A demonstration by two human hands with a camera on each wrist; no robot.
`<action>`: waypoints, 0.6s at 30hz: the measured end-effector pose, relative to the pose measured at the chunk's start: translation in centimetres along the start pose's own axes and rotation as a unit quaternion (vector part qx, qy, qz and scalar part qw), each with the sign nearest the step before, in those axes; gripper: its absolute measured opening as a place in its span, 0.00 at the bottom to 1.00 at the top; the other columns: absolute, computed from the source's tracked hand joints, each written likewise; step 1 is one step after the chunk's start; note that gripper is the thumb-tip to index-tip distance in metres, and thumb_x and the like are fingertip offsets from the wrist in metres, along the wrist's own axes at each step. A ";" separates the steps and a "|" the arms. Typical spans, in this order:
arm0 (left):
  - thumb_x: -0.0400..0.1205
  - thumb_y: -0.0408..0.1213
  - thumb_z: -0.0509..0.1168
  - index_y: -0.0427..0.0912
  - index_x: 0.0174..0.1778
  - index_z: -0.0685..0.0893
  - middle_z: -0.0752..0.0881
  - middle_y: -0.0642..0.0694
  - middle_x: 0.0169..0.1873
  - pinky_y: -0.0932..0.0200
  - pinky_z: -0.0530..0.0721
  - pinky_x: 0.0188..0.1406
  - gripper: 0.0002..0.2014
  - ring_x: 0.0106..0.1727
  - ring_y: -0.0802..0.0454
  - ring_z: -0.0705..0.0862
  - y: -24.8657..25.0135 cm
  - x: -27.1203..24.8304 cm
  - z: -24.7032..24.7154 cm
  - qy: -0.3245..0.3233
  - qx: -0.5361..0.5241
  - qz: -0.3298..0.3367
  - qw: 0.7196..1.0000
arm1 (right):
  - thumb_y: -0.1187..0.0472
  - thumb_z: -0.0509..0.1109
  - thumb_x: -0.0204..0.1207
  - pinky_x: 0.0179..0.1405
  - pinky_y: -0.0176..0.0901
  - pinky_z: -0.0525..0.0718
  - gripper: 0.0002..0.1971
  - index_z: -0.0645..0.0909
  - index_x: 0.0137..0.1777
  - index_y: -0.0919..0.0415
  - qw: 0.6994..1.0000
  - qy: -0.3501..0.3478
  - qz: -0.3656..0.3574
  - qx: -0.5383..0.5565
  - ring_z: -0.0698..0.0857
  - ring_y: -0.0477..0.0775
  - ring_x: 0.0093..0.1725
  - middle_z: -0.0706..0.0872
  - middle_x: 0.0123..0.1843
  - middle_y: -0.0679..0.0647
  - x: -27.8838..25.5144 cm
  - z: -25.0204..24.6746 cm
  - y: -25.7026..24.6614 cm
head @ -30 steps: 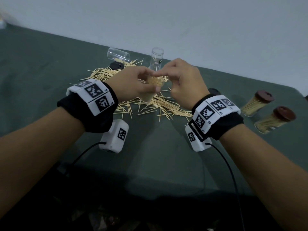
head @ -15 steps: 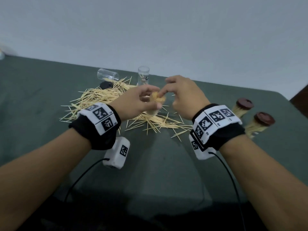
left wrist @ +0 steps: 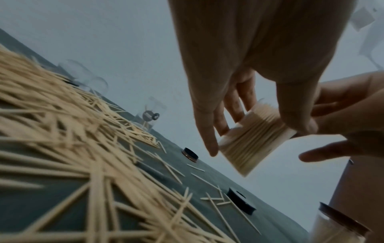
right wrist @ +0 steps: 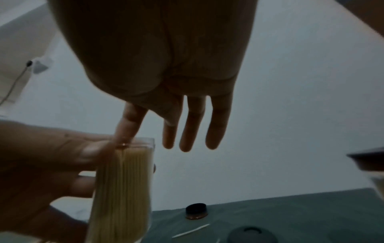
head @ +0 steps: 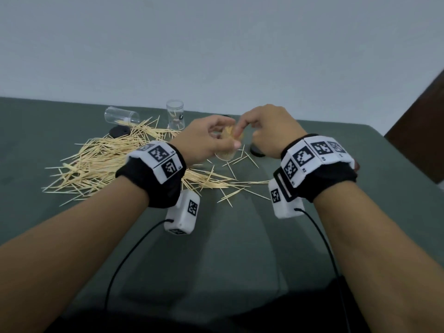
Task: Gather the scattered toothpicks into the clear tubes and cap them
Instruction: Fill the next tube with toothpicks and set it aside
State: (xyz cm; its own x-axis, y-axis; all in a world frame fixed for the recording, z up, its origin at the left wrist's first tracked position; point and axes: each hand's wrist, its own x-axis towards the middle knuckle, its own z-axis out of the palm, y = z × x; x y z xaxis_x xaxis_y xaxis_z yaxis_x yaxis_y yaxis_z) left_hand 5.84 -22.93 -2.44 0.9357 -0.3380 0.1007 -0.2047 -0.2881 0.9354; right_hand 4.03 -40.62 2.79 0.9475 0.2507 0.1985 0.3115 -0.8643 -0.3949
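My left hand grips a clear tube packed with toothpicks and holds it tilted above the green table. In the left wrist view the tube sits between thumb and fingers. My right hand is over the tube's mouth. In the right wrist view its index finger touches the rim of the tube while the other fingers stay straight. Loose toothpicks lie heaped to the left and thinly under the hands.
An empty clear tube lies on its side at the back, and another stands upright. Dark caps rest on the cloth. A capped full tube is at the right. Brown furniture borders the table's right side.
The view has tilted up and the hands sit lower in it. The two capped tubes at the right are now behind my right wrist. The hands stay together at the tube.
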 end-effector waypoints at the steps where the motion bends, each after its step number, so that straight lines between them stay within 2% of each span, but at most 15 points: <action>1: 0.73 0.41 0.79 0.47 0.70 0.79 0.86 0.50 0.61 0.49 0.83 0.66 0.29 0.62 0.56 0.86 0.0 0.4 0.4 -0.005 0.005 0.001 1.000 | 0.76 0.62 0.67 0.59 0.49 0.84 0.24 0.85 0.40 0.41 1.000 0.001 0.015 -0.007 0.84 0.54 0.60 0.83 0.64 0.49 0.1 0.1 0.4; 3: 0.73 0.43 0.79 0.48 0.69 0.80 0.86 0.51 0.60 0.51 0.83 0.66 0.29 0.62 0.56 0.85 0.1 1.3 1.1 -0.005 0.019 0.002 1.000 | 0.75 0.62 0.69 0.61 0.51 0.82 0.25 0.84 0.45 0.40 0.999 0.032 0.036 -0.014 0.82 0.53 0.62 0.81 0.67 0.49 0.5 0.4 1.4; 6: 0.72 0.44 0.79 0.47 0.69 0.78 0.85 0.50 0.60 0.59 0.84 0.55 0.30 0.58 0.58 0.85 -0.1 2.6 1.8 0.022 0.041 -0.005 0.999 | 0.75 0.62 0.70 0.58 0.47 0.81 0.22 0.86 0.51 0.47 0.995 0.086 0.050 0.021 0.82 0.51 0.54 0.83 0.63 0.51 0.9 0.9 2.5; 8: 0.69 0.46 0.81 0.47 0.65 0.78 0.85 0.48 0.57 0.57 0.85 0.53 0.31 0.55 0.55 0.86 -0.3 3.3 2.0 0.038 0.040 -0.011 0.998 | 0.74 0.63 0.71 0.57 0.46 0.81 0.21 0.84 0.55 0.51 0.994 0.088 0.063 0.026 0.81 0.52 0.52 0.83 0.61 0.53 1.4 1.4 3.3; 10: 0.65 0.49 0.81 0.49 0.61 0.78 0.86 0.48 0.55 0.54 0.86 0.54 0.30 0.54 0.53 0.87 -0.6 3.7 2.0 0.048 0.051 -0.019 0.997 | 0.71 0.64 0.72 0.55 0.45 0.82 0.20 0.82 0.61 0.50 0.994 0.050 0.094 0.003 0.82 0.54 0.55 0.81 0.64 0.54 2.0 2.1 4.2; 14: 0.67 0.47 0.82 0.50 0.58 0.79 0.88 0.48 0.51 0.52 0.88 0.49 0.27 0.50 0.51 0.88 -1.0 4.3 1.8 0.062 0.064 -0.035 0.995 | 0.61 0.67 0.77 0.53 0.39 0.77 0.22 0.78 0.71 0.47 0.987 -0.050 0.139 -0.061 0.82 0.55 0.62 0.79 0.72 0.53 3.6 3.5 5.9; 16: 0.67 0.46 0.82 0.50 0.58 0.79 0.88 0.49 0.51 0.54 0.87 0.46 0.27 0.50 0.52 0.88 -1.1 4.3 1.7 0.061 0.072 -0.041 0.995 | 0.57 0.68 0.78 0.58 0.42 0.78 0.21 0.78 0.71 0.47 0.981 -0.089 0.133 -0.110 0.81 0.58 0.66 0.80 0.72 0.53 4.0 4.3 6.6; 18: 0.68 0.47 0.82 0.50 0.59 0.79 0.87 0.51 0.50 0.58 0.85 0.43 0.27 0.49 0.54 0.88 -1.1 4.4 1.6 0.057 0.087 -0.045 0.993 | 0.58 0.68 0.76 0.58 0.45 0.82 0.18 0.82 0.66 0.49 0.975 -0.112 0.131 -0.138 0.84 0.59 0.61 0.84 0.66 0.53 4.2 4.9 7.2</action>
State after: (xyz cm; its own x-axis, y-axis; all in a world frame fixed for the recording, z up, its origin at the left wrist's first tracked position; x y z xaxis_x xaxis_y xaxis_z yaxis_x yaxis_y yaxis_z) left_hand 9.70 -25.50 -3.62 0.9772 -0.2018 0.0659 -0.1552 -0.4671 0.8704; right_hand 10.57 -43.68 -3.61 0.9936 0.0675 -0.0909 0.0541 -0.9883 -0.1423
